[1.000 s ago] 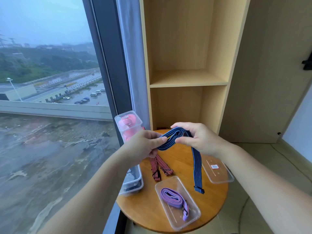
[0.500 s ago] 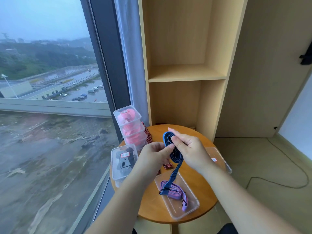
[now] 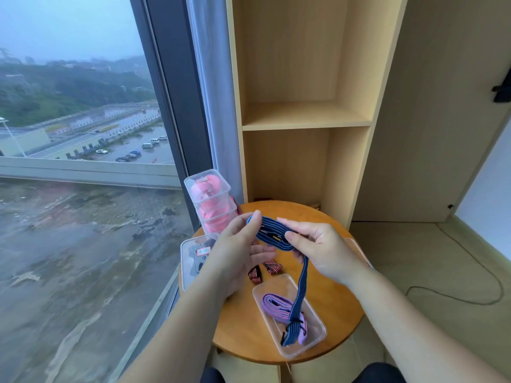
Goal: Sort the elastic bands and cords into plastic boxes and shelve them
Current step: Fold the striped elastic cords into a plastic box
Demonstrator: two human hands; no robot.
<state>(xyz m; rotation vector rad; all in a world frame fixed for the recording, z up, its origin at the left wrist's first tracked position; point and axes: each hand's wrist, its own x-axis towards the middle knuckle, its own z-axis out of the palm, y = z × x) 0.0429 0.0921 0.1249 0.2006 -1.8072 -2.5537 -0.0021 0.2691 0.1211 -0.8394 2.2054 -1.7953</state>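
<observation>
Both hands are raised over the round wooden table (image 3: 338, 308), with the blue striped elastic band (image 3: 272, 234) between them, folded into a flat loop bundle. Left hand (image 3: 235, 252): thumb and fingertips pinch the bundle's left end, other fingers loosely spread below. Right hand (image 3: 320, 250): thumb and forefinger pinch the bundle's right side, remaining fingers curled under it. One tail of the blue band drops from beneath the right hand, and its end lies in the open clear box (image 3: 273, 331) at the table's near edge, draped over the coiled purple band (image 3: 276, 306) already in there. A red striped band (image 3: 272, 268) lies loose on the tabletop under the hands, its middle hidden by the left hand; only two ends show near the open box. At the table's window side is a stack of clear boxes holding pink items (image 3: 211, 200). Just in front of it sits a lidded box with dark contents (image 3: 189, 261), half covered by the left wrist. A flat clear lid (image 3: 359, 252) peeks out behind the right hand. The wooden shelf unit (image 3: 304, 117) stands right behind the table. There is a window (image 3: 83, 134) with a pale curtain (image 3: 204, 78) to the left, and a dark cable (image 3: 470, 272) trails on the floor to the right.
</observation>
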